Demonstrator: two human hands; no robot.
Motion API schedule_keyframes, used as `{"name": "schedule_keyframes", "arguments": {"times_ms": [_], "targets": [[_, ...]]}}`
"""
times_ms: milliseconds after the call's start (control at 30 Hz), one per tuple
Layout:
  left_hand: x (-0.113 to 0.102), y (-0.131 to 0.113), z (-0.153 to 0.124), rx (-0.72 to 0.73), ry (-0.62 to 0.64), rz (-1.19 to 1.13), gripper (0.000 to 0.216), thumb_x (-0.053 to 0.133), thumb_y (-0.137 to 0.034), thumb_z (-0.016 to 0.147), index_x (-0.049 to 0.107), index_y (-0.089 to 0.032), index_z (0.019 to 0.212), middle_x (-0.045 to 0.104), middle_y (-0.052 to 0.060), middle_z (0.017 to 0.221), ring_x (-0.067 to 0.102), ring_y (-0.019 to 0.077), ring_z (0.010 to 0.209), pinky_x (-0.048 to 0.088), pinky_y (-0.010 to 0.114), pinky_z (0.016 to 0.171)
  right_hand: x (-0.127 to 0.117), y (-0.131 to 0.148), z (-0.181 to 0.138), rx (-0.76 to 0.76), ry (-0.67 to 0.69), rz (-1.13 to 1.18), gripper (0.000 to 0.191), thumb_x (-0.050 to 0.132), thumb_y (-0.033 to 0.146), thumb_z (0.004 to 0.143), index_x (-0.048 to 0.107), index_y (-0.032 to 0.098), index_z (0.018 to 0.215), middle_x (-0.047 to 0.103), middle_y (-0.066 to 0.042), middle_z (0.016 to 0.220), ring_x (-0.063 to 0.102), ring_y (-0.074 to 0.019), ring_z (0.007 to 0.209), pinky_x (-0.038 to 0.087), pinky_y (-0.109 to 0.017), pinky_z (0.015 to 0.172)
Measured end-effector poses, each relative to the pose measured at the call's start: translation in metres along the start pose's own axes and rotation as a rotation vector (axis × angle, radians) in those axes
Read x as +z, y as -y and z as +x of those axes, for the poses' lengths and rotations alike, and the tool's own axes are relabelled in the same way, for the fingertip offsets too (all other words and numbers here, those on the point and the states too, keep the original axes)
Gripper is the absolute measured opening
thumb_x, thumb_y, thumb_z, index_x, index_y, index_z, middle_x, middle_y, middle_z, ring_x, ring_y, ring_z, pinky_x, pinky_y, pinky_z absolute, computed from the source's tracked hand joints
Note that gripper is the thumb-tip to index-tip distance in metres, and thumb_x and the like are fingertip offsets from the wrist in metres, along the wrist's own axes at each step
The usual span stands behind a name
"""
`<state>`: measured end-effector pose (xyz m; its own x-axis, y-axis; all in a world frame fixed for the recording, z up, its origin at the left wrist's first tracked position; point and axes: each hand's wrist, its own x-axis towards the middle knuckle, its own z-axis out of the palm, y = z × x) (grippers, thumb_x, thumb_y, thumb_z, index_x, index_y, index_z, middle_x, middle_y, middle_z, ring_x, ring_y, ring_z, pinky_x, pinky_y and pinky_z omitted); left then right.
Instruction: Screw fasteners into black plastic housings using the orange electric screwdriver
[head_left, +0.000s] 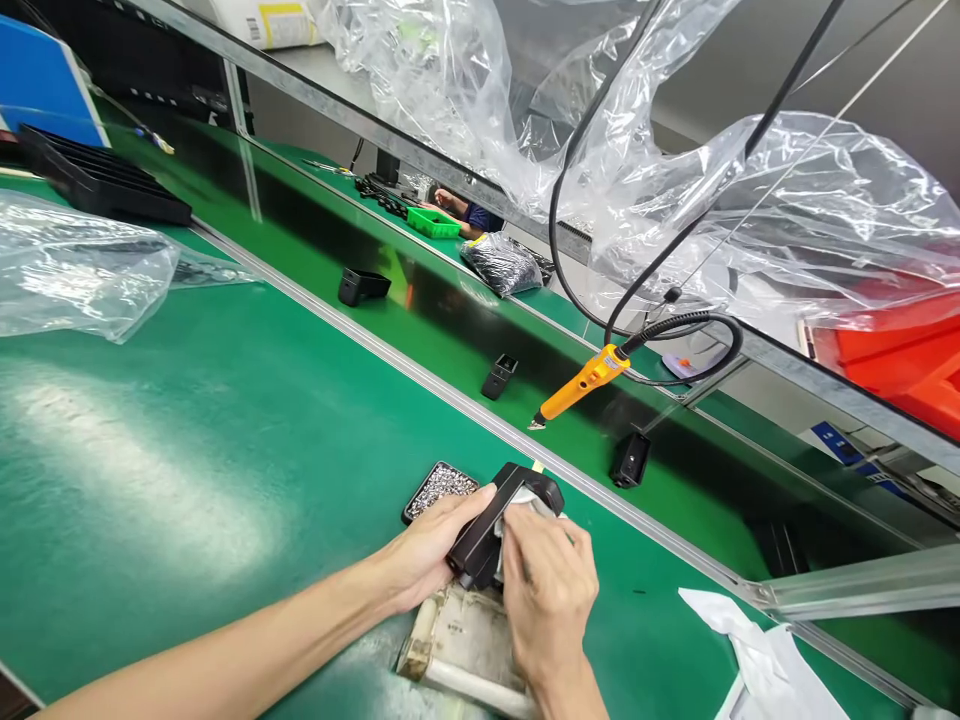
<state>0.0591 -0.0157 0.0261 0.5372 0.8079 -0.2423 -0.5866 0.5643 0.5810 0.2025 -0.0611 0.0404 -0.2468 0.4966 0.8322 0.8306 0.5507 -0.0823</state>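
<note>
In apparent wiping, the left hand (424, 556) clasps a black housing (480, 535) while the right hand (551, 582) pinches white cloth (529, 499) against it; the next stroke likely requires steady support.

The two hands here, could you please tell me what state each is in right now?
Left hand: closed, holding the black device.
Right hand: closed on a white cloth, against the black device.

I see the case (480, 537), black and boxy, held aslant in the left hand (424, 550), its far end angled right. The cloth (529, 497), white and crumpled, is bunched against the case's right side, partly hidden under the right hand (551, 580).
</note>
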Motion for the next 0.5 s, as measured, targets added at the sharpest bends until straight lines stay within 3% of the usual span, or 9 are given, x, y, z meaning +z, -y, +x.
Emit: {"name": "schedule_keyframes", "arguments": {"times_ms": [267,333,400,500], "targets": [[-0.005,0.004,0.003,-0.028,-0.031,0.005,0.039,0.078,-0.046,0.091,0.075,-0.007,0.095,0.072,0.011,0.085,0.065,0.0166,0.077,0.054,0.022,0.071,-0.001,0.000,-0.001,0.052,0.060,0.093,0.022,0.068,0.004,0.093,0.076,0.021,0.105,0.081,-0.001,0.101,0.076,-0.0155,0.086,0.050,-0.035,0.088],[-0.004,0.002,0.003,-0.039,-0.035,0.011,0.039,0.077,-0.046,0.092,0.075,-0.007,0.097,0.072,0.013,0.089,0.066,0.0172,0.079,0.055,0.023,0.072,-0.007,-0.007,0.004,0.212,0.128,0.218,0.018,0.069,0.013,0.095,0.079,0.025,0.103,0.081,0.001,0.099,0.076,-0.0151,0.087,0.053,-0.032,0.086],[-0.002,0.000,0.003,-0.051,-0.046,0.010,0.039,0.074,-0.046,0.094,0.075,-0.008,0.104,0.073,0.013,0.094,0.067,0.0182,0.082,0.056,0.024,0.072,-0.022,-0.018,0.009,0.482,0.187,0.362,0.011,0.072,0.027,0.095,0.081,0.029,0.100,0.080,0.001,0.097,0.075,-0.0159,0.089,0.057,-0.029,0.083],[-0.002,-0.002,0.004,-0.079,-0.068,-0.005,0.039,0.073,-0.046,0.095,0.074,-0.009,0.107,0.072,0.012,0.093,0.066,0.0176,0.078,0.055,0.024,0.067,-0.058,-0.046,0.007,0.875,0.111,0.326,0.028,0.076,0.051,0.088,0.083,0.026,0.097,0.080,-0.003,0.103,0.075,-0.0218,0.096,0.058,-0.030,0.085]]}}
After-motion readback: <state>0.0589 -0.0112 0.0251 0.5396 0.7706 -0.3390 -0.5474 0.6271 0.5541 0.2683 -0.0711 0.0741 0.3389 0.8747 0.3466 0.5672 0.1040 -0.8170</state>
